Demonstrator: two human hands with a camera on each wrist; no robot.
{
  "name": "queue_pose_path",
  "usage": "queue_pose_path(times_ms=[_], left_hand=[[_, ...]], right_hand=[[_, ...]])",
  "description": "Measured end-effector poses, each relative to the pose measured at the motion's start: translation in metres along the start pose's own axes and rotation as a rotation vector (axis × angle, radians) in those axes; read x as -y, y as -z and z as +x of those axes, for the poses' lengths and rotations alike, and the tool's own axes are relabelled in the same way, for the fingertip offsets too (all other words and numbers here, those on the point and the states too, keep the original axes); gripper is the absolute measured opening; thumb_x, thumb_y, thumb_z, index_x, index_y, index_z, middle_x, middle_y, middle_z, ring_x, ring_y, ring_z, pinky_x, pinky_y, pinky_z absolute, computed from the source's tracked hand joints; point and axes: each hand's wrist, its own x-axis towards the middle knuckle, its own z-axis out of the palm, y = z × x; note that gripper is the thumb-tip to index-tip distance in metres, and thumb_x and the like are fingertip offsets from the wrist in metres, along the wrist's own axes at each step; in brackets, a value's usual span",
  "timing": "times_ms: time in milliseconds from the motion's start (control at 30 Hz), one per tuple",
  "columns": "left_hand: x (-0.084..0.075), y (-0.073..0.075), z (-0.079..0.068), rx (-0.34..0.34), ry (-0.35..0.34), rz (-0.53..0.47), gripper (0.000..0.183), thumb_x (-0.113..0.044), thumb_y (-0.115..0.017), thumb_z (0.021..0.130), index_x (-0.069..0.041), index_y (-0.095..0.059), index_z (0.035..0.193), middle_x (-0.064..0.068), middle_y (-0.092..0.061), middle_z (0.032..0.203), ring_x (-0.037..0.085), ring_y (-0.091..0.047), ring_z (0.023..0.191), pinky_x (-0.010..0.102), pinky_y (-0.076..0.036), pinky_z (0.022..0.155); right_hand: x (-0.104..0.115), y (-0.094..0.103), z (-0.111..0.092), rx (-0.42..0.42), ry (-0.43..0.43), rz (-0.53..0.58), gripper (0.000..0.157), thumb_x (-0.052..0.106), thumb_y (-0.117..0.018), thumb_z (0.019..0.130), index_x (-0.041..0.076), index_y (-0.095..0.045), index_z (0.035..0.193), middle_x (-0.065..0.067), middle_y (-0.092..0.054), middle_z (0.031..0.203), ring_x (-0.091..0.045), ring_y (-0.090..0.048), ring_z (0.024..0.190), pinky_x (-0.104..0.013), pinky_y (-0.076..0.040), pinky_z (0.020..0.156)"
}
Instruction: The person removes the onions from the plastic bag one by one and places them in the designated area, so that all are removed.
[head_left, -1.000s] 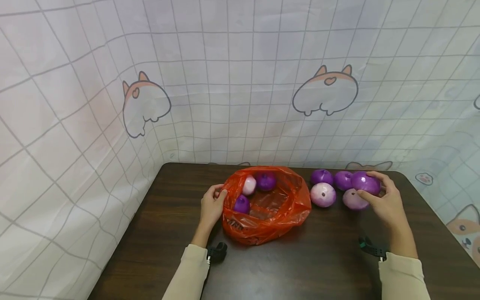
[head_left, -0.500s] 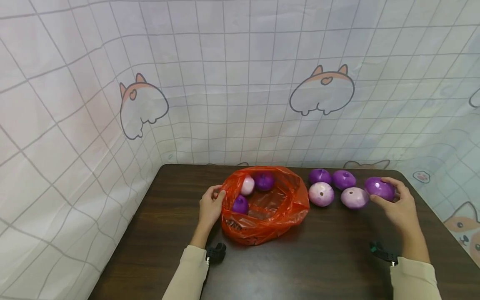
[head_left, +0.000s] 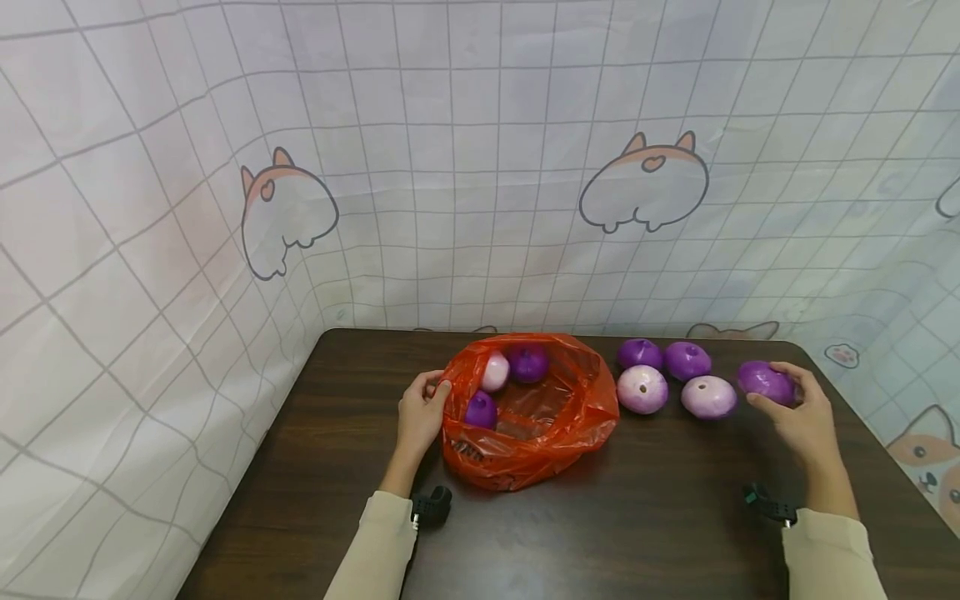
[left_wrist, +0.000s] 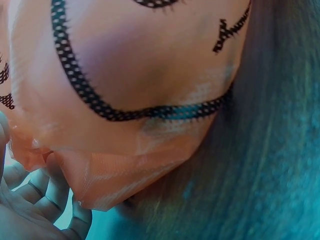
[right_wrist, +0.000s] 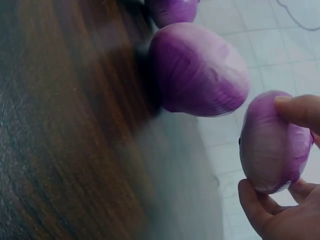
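Note:
A red plastic bag (head_left: pixel 517 467) sits on the dark table with its mouth spread wide. Inside it lie a pale onion (head_left: pixel 495 372) and two purple ones. My left hand (head_left: pixel 422 412) pinches the bag's left rim between thumb and fingers; the left wrist view has the hand (left_wrist: pixel 37 205) at the crumpled plastic. On the right side, my right hand (head_left: pixel 806 408) grips a glossy purple onion (head_left: pixel 765 382), thumb on one side and fingers on the other. In the right wrist view this onion (right_wrist: pixel 274 142) is beside another, larger-looking onion (right_wrist: pixel 200 70).
Between the bag and my right hand stand several more onions: two purple-topped ones at the back, and two in front with pale, holed ends, a left one (head_left: pixel 642 390) and a right one (head_left: pixel 708 397). A white gridded cloth (head_left: pixel 480 208) hangs behind the table (head_left: pixel 600 533).
My right hand has carried the purple onion rightward, away from the others it overlapped a second ago, then nearly stopped. My left hand keeps its hold on the bag.

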Motion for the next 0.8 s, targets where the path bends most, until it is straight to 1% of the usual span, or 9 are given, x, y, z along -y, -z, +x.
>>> queue_pose_path(times_ms=[33,133,267,367,433,500,667,800], left_hand=[[0.0,0.0,0.0,0.0,0.0,0.001,0.027,-0.026,-0.066,0.097,-0.012,-0.071,0.12,0.002,-0.058,0.08,0.012,-0.05,0.064,0.026,-0.041,0.058],[-0.001,-0.001,0.0,0.0,0.005,-0.002,0.027,-0.026,-0.067,0.097,-0.013,-0.071,0.12,0.001,-0.057,0.081,0.012,-0.05,0.065,0.026,-0.041,0.059],[-0.001,-0.001,0.0,0.002,0.003,-0.007,0.027,-0.025,-0.066,0.098,-0.012,-0.071,0.12,0.002,-0.056,0.081,0.013,-0.049,0.065,0.026,-0.041,0.059],[0.0,0.0,0.0,0.003,0.003,-0.01,0.027,-0.025,-0.066,0.098,-0.012,-0.071,0.12,0.002,-0.056,0.081,0.013,-0.05,0.065,0.027,-0.041,0.059],[0.0,0.0,0.0,0.003,0.005,-0.011,0.027,-0.026,-0.066,0.098,-0.012,-0.071,0.12,0.002,-0.056,0.081,0.013,-0.05,0.065,0.027,-0.042,0.059],[0.0,0.0,0.0,0.004,0.005,-0.01,0.027,-0.026,-0.067,0.098,-0.012,-0.071,0.121,0.003,-0.057,0.081,0.013,-0.05,0.065,0.027,-0.042,0.059],[0.001,0.0,0.001,0.007,0.009,-0.006,0.027,-0.026,-0.067,0.098,-0.013,-0.071,0.121,0.003,-0.058,0.082,0.014,-0.05,0.066,0.027,-0.043,0.06],[0.001,-0.001,0.001,0.007,0.013,-0.005,0.027,-0.027,-0.067,0.098,-0.013,-0.071,0.121,0.003,-0.058,0.082,0.014,-0.051,0.066,0.027,-0.043,0.061]], right_hand=[[-0.001,-0.001,0.002,0.001,-0.003,0.007,0.068,0.026,-0.068,0.098,0.02,-0.035,0.157,-0.029,-0.031,0.158,-0.049,-0.039,0.133,-0.064,-0.044,0.104],[-0.004,-0.003,0.007,0.007,-0.014,0.022,0.069,0.025,-0.067,0.099,0.016,-0.033,0.158,-0.031,-0.029,0.158,-0.051,-0.037,0.135,-0.07,-0.039,0.106],[-0.007,-0.006,0.016,0.011,-0.024,0.011,0.071,0.026,-0.067,0.099,0.009,-0.03,0.158,-0.033,-0.027,0.159,-0.052,-0.036,0.134,-0.069,-0.04,0.102],[-0.008,-0.008,0.023,0.011,-0.019,-0.003,0.073,0.026,-0.067,0.098,0.003,-0.029,0.156,-0.035,-0.028,0.158,-0.052,-0.037,0.133,-0.062,-0.043,0.096],[-0.009,-0.01,0.028,0.015,-0.014,-0.012,0.073,0.026,-0.067,0.098,0.001,-0.029,0.155,-0.035,-0.028,0.157,-0.051,-0.038,0.132,-0.058,-0.042,0.093],[-0.011,-0.012,0.033,0.023,-0.007,-0.01,0.072,0.025,-0.067,0.099,0.0,-0.029,0.154,-0.036,-0.028,0.156,-0.052,-0.038,0.132,-0.059,-0.042,0.095],[-0.016,-0.019,0.041,0.042,-0.01,0.012,0.07,0.019,-0.065,0.099,-0.002,-0.027,0.154,-0.039,-0.026,0.155,-0.055,-0.035,0.135,-0.068,-0.036,0.104],[-0.02,-0.023,0.044,0.05,-0.037,0.015,0.067,0.014,-0.062,0.1,-0.002,-0.027,0.154,-0.04,-0.025,0.155,-0.056,-0.035,0.136,-0.068,-0.036,0.107]])
